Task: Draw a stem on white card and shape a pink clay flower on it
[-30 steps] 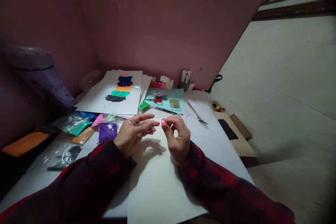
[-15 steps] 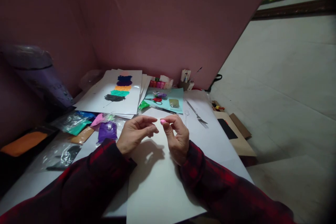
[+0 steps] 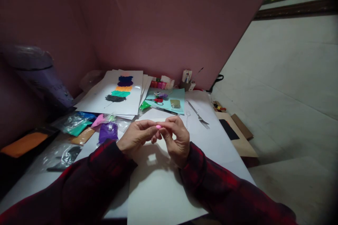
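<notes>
A small lump of pink modelling clay (image 3: 158, 127) is pinched between the fingertips of both hands, above a white sheet of paper (image 3: 163, 197). My left hand (image 3: 136, 135) grips its left side with thumb and forefinger. From the other side, my right hand (image 3: 176, 137) holds it with its fingertips closed and the thumb just below. The fingers cover much of the clay, so its full shape is hidden. Shadows of both hands fall on the paper.
Bags of coloured clay, one purple (image 3: 108, 132), lie at the left. Behind are a painted sheet (image 3: 92, 96), red-handled scissors (image 3: 158, 100) and a black pen (image 3: 166, 110). A metal fork (image 3: 202, 121) and a clear fork (image 3: 187, 117) rest right of my hands. A purple bottle (image 3: 39, 77) stands far left.
My left hand has moved right and closed on the pink clay, which my right hand alone held before. The clay has shifted slightly left and down.
</notes>
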`<state>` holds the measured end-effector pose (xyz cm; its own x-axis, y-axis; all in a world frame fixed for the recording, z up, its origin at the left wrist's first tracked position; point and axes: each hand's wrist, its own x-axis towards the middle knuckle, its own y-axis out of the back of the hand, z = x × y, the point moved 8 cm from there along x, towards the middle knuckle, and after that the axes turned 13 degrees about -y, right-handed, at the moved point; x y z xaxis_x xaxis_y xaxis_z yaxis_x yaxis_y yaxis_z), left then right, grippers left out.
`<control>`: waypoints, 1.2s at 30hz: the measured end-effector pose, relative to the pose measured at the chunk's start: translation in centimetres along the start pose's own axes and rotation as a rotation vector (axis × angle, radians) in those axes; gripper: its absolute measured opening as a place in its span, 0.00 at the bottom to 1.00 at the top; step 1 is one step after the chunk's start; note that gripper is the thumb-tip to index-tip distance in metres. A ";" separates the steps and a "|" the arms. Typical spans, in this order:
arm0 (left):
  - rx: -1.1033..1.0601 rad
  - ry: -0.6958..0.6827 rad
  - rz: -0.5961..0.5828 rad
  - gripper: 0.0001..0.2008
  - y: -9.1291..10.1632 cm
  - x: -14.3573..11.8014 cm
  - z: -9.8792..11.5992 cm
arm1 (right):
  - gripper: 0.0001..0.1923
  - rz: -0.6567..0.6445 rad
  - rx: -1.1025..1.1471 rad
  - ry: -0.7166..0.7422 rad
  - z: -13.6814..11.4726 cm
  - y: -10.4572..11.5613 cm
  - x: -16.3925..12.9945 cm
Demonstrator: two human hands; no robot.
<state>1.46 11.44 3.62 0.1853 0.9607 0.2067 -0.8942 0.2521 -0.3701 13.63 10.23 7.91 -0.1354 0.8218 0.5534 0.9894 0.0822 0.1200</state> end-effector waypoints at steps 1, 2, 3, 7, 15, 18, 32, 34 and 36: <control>0.008 0.000 -0.008 0.14 0.0 0.0 0.0 | 0.10 -0.011 -0.001 -0.014 0.2 -0.1 0.0; 0.017 0.003 -0.012 0.14 0.0 0.0 0.0 | 0.11 -0.016 -0.004 -0.027 0.4 -0.2 0.0; 0.021 0.007 -0.009 0.14 0.0 0.0 -0.1 | 0.12 -0.016 -0.007 -0.040 0.6 -0.2 0.1; -0.006 0.012 0.041 0.13 0.2 0.0 0.1 | 0.13 -0.009 0.170 -0.232 2.3 -0.1 0.4; 0.174 -0.114 0.164 0.11 1.3 0.0 1.1 | 0.08 -0.028 0.655 -0.601 5.9 -1.1 0.7; 0.222 -0.179 0.224 0.12 1.7 -0.1 1.7 | 0.09 -0.047 0.637 -0.598 5.9 -1.2 0.6; 0.694 -0.488 0.189 0.03 1.4 -0.5 4.6 | 0.12 -0.068 0.558 -0.610 5.9 -1.1 0.4; 0.724 -0.530 0.120 0.02 0.7 -0.4 4.8 | 0.12 -0.058 0.577 -0.628 6.1 -1.1 0.5; 0.663 -0.463 0.151 0.02 1.1 -0.3 4.5 | 0.12 -0.058 0.584 -0.642 6.3 -1.1 0.5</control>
<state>-1.43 10.95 7.20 -0.0132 0.7971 0.6037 -0.9780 -0.1360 0.1582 12.83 14.06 2.87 -0.3041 0.9521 -0.0337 0.8745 0.2649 -0.4062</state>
